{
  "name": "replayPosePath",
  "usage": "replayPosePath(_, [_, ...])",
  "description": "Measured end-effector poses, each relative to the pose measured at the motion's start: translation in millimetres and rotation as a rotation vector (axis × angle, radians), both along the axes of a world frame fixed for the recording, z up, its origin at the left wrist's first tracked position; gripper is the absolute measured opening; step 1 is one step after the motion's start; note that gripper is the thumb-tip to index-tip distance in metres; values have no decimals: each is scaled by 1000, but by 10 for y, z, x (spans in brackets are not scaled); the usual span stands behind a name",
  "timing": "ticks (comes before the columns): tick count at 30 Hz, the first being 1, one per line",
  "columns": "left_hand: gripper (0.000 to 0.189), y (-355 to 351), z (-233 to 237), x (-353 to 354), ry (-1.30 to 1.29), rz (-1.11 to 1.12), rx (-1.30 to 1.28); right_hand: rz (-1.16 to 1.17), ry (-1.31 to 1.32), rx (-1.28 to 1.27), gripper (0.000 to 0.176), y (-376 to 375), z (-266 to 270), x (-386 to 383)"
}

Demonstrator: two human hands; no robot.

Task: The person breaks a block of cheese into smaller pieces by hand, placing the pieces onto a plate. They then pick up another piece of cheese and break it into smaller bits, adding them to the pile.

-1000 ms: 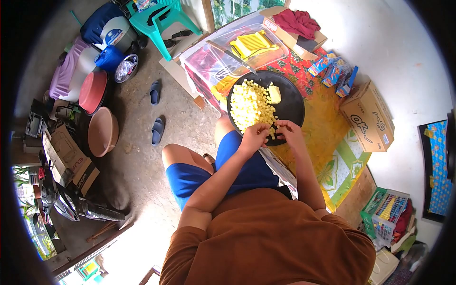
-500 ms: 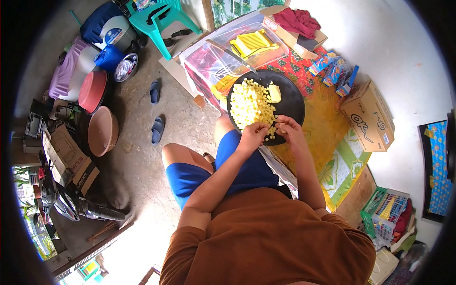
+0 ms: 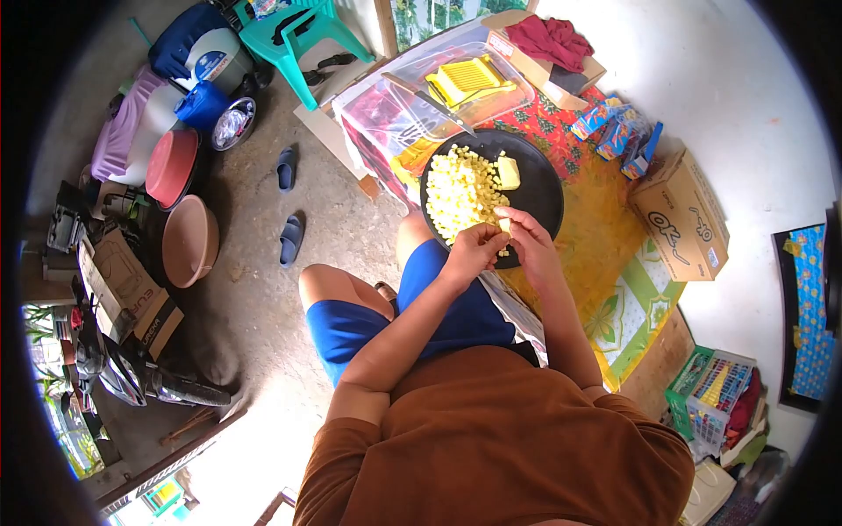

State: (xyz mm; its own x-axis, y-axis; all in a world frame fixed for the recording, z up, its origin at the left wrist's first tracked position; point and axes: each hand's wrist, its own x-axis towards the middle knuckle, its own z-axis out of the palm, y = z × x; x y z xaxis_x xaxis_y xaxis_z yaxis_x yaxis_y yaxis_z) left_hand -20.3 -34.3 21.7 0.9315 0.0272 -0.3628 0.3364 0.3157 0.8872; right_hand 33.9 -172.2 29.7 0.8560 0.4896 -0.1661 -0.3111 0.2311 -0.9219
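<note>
A round black tray (image 3: 545, 188) holds a heap of small pale yellow cubes (image 3: 462, 188) and one larger pale yellow block (image 3: 508, 174). Over the near edge of the tray, my left hand (image 3: 474, 252) is closed in a pinch. Facing it, my right hand (image 3: 530, 238) is closed too, thumb and fingers together. A small pale yellow piece (image 3: 504, 225) shows between the fingertips of both hands. A few loose cubes lie just under the fingers, partly hidden by them.
Beyond the tray, a knife (image 3: 430, 103) lies across a clear plastic container (image 3: 517, 88) with a yellow slotted slicer (image 3: 469, 83) on it. Blue packets (image 3: 618, 131) and a cardboard box (image 3: 680, 215) stand to the right. Basins (image 3: 190, 241) and slippers (image 3: 291, 239) are on the floor at left.
My right hand has shifted slightly left and the two hands' fingertips have come together. A pale piece now shows between them.
</note>
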Motion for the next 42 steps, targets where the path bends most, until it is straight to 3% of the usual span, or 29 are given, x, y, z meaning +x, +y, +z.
replayPosePath(8, [20, 14, 46, -2, -44, 1, -12, -33, -72, -182, 30, -125, -6, 56])
replayPosePath(14, [24, 8, 157, -1, -80, 62, -27, -16, -63, -160, 29, -177, 33, 90])
replayPosePath(20, [21, 64, 85, 13, -126, -10, -177, 7, 131, 49, 27, -160, 82, 68])
replayPosePath(26, [18, 77, 31, 16, -147, -1, -217, 11, 187, 86, 27, -192, -6, 93])
replayPosePath(35, [21, 45, -3, 13, 66, 82, -400, -6, 413, 208, 27, -118, 158, 73])
replayPosePath(38, [21, 41, -63, 1, 54, 77, -437, 9, 136, -101, 29, -109, 70, 30])
replayPosePath(42, [23, 44, -108, 8, 47, 67, -443, 36, -103, -301, 29, -71, 135, -16])
